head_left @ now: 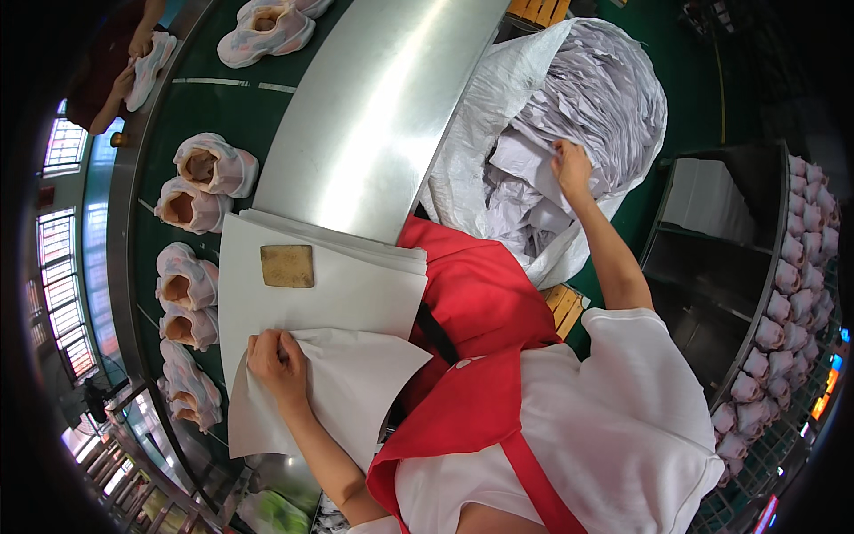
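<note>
My left hand (277, 363) is closed on a sheet of white paper (356, 365), which is lifted and curved over a stack of white paper sheets (329, 307). A small brown block (287, 266) rests flat on that stack. My right arm reaches out over a big white woven sack (485, 116) full of crumpled white paper (592, 98). Down in the sack's opening, my right hand (571, 169) has its fingers curled at a piece of this paper; the fingertips are partly hidden.
On the left, a green conveyor belt (236, 102) carries several pale shoes (216, 165). A shiny metal tabletop (365, 107) lies ahead. Another person's hands (133, 67) hold a shoe at upper left. To the right stand a dark metal cart (703, 276) and a rack of stuffed pale bundles (783, 311).
</note>
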`<control>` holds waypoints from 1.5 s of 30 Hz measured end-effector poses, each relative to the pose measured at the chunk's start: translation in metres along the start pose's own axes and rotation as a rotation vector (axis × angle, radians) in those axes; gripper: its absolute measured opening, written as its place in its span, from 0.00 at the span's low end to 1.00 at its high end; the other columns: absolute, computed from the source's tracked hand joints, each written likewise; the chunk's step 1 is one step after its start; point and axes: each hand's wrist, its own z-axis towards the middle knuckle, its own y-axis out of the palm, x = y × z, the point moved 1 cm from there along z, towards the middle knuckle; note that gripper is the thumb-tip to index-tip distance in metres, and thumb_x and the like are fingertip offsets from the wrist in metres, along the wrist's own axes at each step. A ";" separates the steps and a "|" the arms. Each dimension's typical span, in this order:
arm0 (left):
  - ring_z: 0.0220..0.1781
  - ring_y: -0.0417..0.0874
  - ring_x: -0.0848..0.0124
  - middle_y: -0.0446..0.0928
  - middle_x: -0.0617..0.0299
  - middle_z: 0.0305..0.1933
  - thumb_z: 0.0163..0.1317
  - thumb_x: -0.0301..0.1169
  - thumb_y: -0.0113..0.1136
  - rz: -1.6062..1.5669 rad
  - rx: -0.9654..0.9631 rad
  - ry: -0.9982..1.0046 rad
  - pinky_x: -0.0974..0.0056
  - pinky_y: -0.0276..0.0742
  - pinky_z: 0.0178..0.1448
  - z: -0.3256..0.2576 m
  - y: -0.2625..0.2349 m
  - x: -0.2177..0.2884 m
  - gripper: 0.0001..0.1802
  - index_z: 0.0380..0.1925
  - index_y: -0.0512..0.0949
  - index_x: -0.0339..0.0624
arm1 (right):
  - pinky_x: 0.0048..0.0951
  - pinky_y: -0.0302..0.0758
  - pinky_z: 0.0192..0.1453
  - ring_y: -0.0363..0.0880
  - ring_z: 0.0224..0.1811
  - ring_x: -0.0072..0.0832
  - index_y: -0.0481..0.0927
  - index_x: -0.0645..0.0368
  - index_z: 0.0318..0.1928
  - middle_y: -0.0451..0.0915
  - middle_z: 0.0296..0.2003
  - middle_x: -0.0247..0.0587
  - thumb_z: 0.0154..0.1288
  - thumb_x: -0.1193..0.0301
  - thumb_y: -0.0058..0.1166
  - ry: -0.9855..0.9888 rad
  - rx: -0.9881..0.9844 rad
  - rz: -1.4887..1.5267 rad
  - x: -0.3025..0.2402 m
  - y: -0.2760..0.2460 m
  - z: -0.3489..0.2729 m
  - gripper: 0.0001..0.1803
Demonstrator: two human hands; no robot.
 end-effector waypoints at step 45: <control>0.19 0.67 0.61 0.63 0.59 0.17 0.49 0.22 0.54 -0.088 0.160 0.454 0.59 0.65 0.29 0.005 -0.073 0.046 0.09 0.17 0.64 0.40 | 0.28 0.67 0.58 0.74 0.52 0.31 0.68 0.68 0.56 0.75 0.50 0.46 0.64 0.59 0.48 0.443 -0.332 1.495 -0.255 -0.228 0.015 0.27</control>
